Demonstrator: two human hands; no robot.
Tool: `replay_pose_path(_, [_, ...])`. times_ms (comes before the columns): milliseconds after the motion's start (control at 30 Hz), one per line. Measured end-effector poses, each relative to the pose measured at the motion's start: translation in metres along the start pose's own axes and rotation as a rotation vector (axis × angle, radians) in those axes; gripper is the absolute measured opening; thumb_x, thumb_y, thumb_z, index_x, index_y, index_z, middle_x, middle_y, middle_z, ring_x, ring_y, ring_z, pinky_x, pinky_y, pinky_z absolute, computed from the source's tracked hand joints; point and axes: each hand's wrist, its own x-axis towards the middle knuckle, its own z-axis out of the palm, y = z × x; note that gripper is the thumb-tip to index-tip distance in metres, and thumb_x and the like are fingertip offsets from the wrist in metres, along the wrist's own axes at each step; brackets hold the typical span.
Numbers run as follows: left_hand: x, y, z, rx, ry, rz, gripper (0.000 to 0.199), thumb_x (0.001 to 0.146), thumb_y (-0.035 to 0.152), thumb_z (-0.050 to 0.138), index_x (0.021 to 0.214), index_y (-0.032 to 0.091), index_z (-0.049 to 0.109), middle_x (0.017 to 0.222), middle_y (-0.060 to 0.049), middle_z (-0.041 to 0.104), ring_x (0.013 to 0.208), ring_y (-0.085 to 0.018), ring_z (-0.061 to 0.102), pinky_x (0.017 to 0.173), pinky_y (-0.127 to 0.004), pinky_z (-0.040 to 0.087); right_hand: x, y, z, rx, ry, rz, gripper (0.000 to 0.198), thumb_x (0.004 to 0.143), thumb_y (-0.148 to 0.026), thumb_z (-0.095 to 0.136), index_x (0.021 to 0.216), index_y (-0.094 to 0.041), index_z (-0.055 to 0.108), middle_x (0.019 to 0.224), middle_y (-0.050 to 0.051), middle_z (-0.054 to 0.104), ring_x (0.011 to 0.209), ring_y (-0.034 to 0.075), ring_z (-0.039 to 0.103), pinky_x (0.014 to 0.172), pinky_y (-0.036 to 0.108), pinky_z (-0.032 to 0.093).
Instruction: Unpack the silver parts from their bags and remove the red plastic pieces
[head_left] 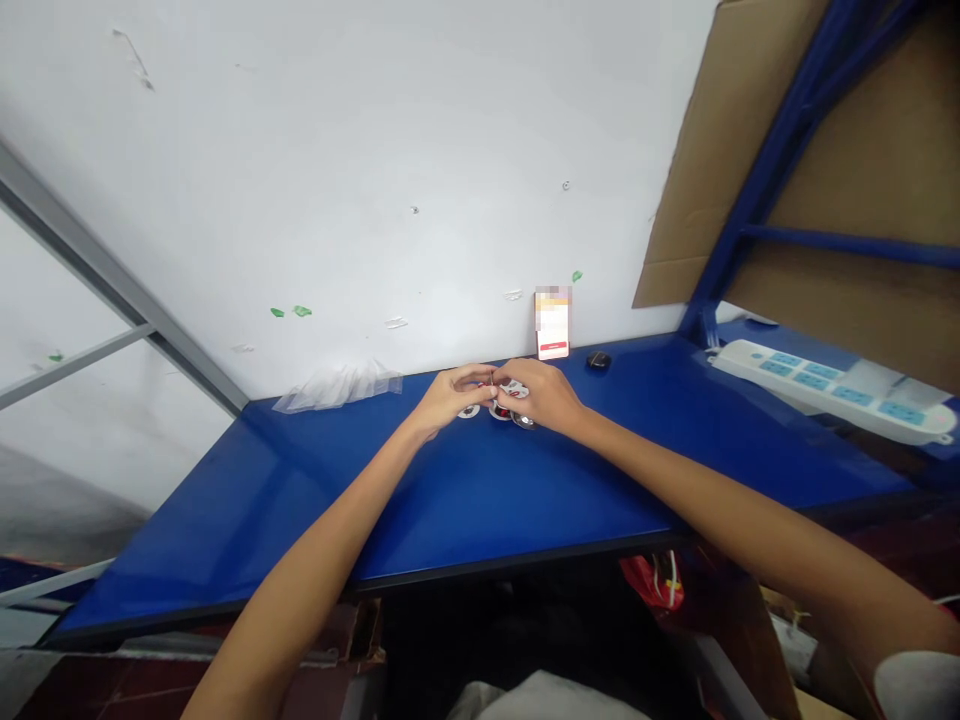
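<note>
My left hand and my right hand meet over the far half of the blue table. Thumbs and fingertips of both are pinched together around something small, too hidden to make out. Beneath them lie several small round containers: a whitish one by the left fingers, one with dark and red contents in the middle, and a shiny silvery one under the right hand. My fingers partly cover all of these.
A phone with a lit screen leans on the white wall. Right of it lies a small black object. Clear plastic bags are at the back left. A white power strip is at far right, near a blue frame.
</note>
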Motion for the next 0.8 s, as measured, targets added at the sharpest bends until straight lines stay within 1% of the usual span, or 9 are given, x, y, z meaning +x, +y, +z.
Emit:
replay_pose_path(133, [0.000, 0.004, -0.010, 0.024, 0.066, 0.032, 0.053, 0.087, 0.043, 0.086, 0.131, 0.017, 0.075, 0.128, -0.015, 0.076, 0.109, -0.028, 0.076, 0.098, -0.045, 0.063, 0.002, -0.004, -0.003, 0.050, 0.036, 0.074, 0.007, 0.095, -0.019, 0.067, 0.099, -0.024, 0.069, 0.093, 0.002, 0.076, 0.081, 0.019, 0.071, 0.075, 0.031, 0.052])
replay_pose_path(233, [0.003, 0.004, -0.029, 0.074, 0.168, 0.048, 0.053, 0.084, 0.042, 0.088, 0.128, 0.017, 0.074, 0.128, -0.015, 0.076, 0.106, -0.027, 0.077, 0.096, -0.044, 0.063, 0.004, -0.003, -0.006, 0.095, 0.048, 0.125, 0.008, 0.093, -0.018, 0.067, 0.097, -0.024, 0.070, 0.092, 0.002, 0.077, 0.082, 0.020, 0.072, 0.076, 0.031, 0.053])
replay_pose_path(300, [0.005, -0.003, -0.046, 0.133, 0.287, 0.052, 0.052, 0.080, 0.042, 0.090, 0.122, 0.017, 0.073, 0.127, -0.014, 0.076, 0.106, -0.027, 0.077, 0.094, -0.042, 0.063, 0.004, -0.002, -0.007, 0.123, 0.047, 0.142, 0.008, 0.093, -0.018, 0.067, 0.097, -0.024, 0.070, 0.093, 0.002, 0.077, 0.083, 0.020, 0.072, 0.076, 0.031, 0.054])
replay_pose_path(367, [0.007, -0.014, -0.064, 0.210, 0.410, 0.057, 0.047, 0.078, 0.043, 0.091, 0.112, 0.017, 0.072, 0.117, -0.013, 0.079, 0.104, -0.026, 0.077, 0.091, -0.039, 0.063, 0.005, 0.000, -0.007, 0.124, 0.029, 0.149, 0.007, 0.094, -0.019, 0.067, 0.098, -0.023, 0.071, 0.094, 0.002, 0.077, 0.084, 0.020, 0.073, 0.077, 0.031, 0.054])
replay_pose_path(433, [0.008, -0.026, -0.081, 0.301, 0.466, 0.035, 0.039, 0.080, 0.045, 0.089, 0.101, 0.017, 0.072, 0.103, -0.011, 0.081, 0.095, -0.027, 0.079, 0.087, -0.039, 0.063, 0.004, 0.000, -0.006, 0.103, 0.003, 0.156, 0.007, 0.095, -0.020, 0.067, 0.099, -0.023, 0.072, 0.095, 0.003, 0.077, 0.085, 0.021, 0.072, 0.077, 0.032, 0.054])
replay_pose_path(500, [0.008, -0.035, -0.093, 0.484, 0.487, 0.018, 0.030, 0.089, 0.046, 0.080, 0.096, 0.017, 0.074, 0.096, -0.011, 0.082, 0.090, -0.028, 0.079, 0.088, -0.042, 0.062, 0.004, -0.001, -0.004, 0.089, -0.024, 0.161, 0.007, 0.095, -0.020, 0.068, 0.099, -0.023, 0.073, 0.095, 0.003, 0.078, 0.085, 0.021, 0.072, 0.077, 0.032, 0.053])
replay_pose_path(600, [0.007, -0.041, -0.100, 0.885, 0.447, 0.064, 0.026, 0.101, 0.038, 0.063, 0.105, 0.020, 0.081, 0.112, -0.013, 0.083, 0.109, -0.033, 0.078, 0.103, -0.045, 0.057, 0.003, -0.001, -0.002, 0.093, -0.056, 0.177, 0.006, 0.095, -0.021, 0.069, 0.099, -0.024, 0.074, 0.095, 0.003, 0.079, 0.084, 0.021, 0.073, 0.077, 0.031, 0.053])
replay_pose_path(667, [0.008, -0.043, -0.098, 1.088, 0.345, 0.088, 0.032, 0.106, 0.030, 0.053, 0.117, 0.020, 0.082, 0.128, -0.014, 0.079, 0.124, -0.033, 0.073, 0.111, -0.044, 0.052, 0.003, -0.002, -0.002, 0.092, -0.070, 0.194, 0.007, 0.095, -0.022, 0.070, 0.099, -0.024, 0.074, 0.094, 0.002, 0.079, 0.083, 0.020, 0.073, 0.076, 0.031, 0.053])
replay_pose_path(800, [0.010, -0.044, -0.090, 1.265, 0.078, 0.054, 0.042, 0.107, 0.020, 0.042, 0.128, 0.022, 0.078, 0.132, -0.010, 0.078, 0.124, -0.028, 0.073, 0.109, -0.037, 0.053, 0.003, -0.001, -0.003, 0.087, -0.077, 0.215, 0.008, 0.094, -0.020, 0.071, 0.099, -0.024, 0.075, 0.093, 0.002, 0.080, 0.083, 0.020, 0.073, 0.076, 0.031, 0.053])
